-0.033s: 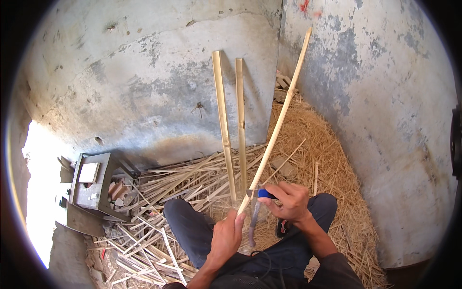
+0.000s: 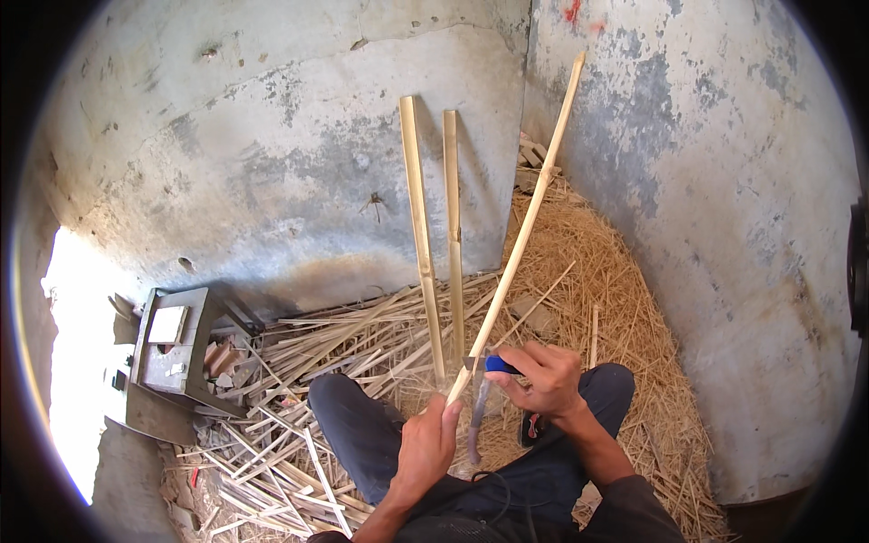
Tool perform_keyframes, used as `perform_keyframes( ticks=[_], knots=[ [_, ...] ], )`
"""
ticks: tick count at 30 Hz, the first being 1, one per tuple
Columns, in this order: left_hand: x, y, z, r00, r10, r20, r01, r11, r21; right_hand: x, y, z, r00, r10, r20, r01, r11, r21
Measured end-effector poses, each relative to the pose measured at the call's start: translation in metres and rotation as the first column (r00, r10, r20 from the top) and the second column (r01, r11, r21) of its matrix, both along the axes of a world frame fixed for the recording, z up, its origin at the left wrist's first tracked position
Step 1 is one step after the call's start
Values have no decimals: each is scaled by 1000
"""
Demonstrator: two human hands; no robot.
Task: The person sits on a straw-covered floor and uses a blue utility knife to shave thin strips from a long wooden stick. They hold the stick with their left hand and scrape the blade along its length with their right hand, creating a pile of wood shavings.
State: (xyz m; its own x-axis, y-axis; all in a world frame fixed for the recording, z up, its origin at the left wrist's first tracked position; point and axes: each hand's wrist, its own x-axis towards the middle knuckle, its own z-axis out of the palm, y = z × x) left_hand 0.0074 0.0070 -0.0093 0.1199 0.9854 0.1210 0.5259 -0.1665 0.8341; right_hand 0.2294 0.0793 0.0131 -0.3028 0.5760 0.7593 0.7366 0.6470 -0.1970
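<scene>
My left hand [image 2: 427, 445] is closed around the lower end of a long pale bamboo strip [image 2: 516, 258], which slants up and away to the right. My right hand [image 2: 546, 378] grips the blue handle of a knife [image 2: 498, 364]. Its short dark blade lies across the strip, just above my left hand. Below the blade, between my knees, a curved greyish rod [image 2: 478, 421] stands by the strip; its upper end is partly hidden. Two more split bamboo lengths, a wider one [image 2: 417, 199] and a narrower one [image 2: 453, 208], lean against the wall ahead.
Loose bamboo strips [image 2: 362, 330] cover the floor ahead and to the left. Fine shavings [image 2: 579, 262] are heaped along the right wall [image 2: 706, 244]. A worn box-like stand [image 2: 181, 348] sits at the left, with broken brick pieces [image 2: 220, 357] in it, near a bright opening.
</scene>
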Motion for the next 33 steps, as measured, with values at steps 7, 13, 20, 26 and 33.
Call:
perform_keyframes(
  ticks=[7,13,20,26,33],
  knots=[
    [-1,-1,0,997,52,-61,-51,998,28,-8,1,-6,1000,-19,-23,19,1000,4],
    [-7,0,-4,999,42,-8,-42,999,14,-15,1,-9,998,-28,-50,28,1000,6],
    [-10,1,-7,996,22,87,-16,997,-74,-19,-2,-11,998,-49,-43,46,998,-53],
    [-14,-9,-8,956,-15,292,72,980,-185,-5,18,-9,957,-132,-258,141,990,17],
    [-16,-23,-15,988,47,150,-25,990,-142,8,16,4,981,-122,-149,116,992,-47]
  ],
)
